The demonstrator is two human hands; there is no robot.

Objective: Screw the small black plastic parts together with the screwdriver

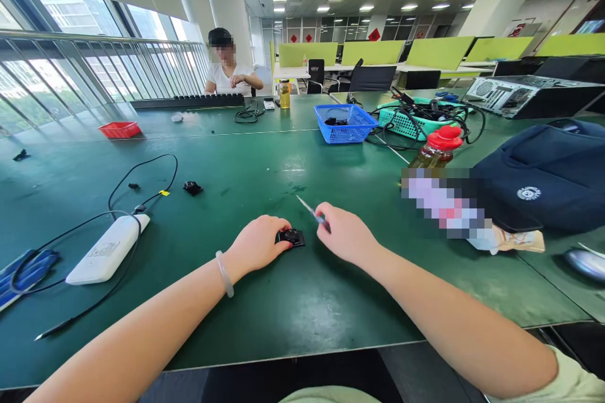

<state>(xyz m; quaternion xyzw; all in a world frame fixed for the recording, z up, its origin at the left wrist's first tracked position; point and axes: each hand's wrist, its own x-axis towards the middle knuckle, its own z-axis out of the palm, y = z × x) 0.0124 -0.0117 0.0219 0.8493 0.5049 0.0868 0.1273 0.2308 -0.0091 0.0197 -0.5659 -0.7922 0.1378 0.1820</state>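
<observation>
My left hand (pixel 261 240) is closed at the fingertips on the edge of a small black plastic part (pixel 292 237), which lies on the green table (pixel 312 321). A pale bracelet circles that wrist. To its right, my right hand (pixel 344 233) grips a slim, pointed metal tool (pixel 307 204) whose tip points up and to the left. The tool is apart from the black part, and its exact kind is hard to make out. Further left on the table sits another small black piece (pixel 193 187).
At left are a white power bank (pixel 108 249) with black cables, a soldering-iron-like tip (pixel 47 333) and a blue glove (pixel 28 274). Beyond stand a red tray (pixel 120 130), blue basket (pixel 346 124), and green basket (pixel 401 123). A red-lidded bottle (pixel 437 146) and dark bag (pixel 543 176) lie right. A person (pixel 231 69) sits opposite.
</observation>
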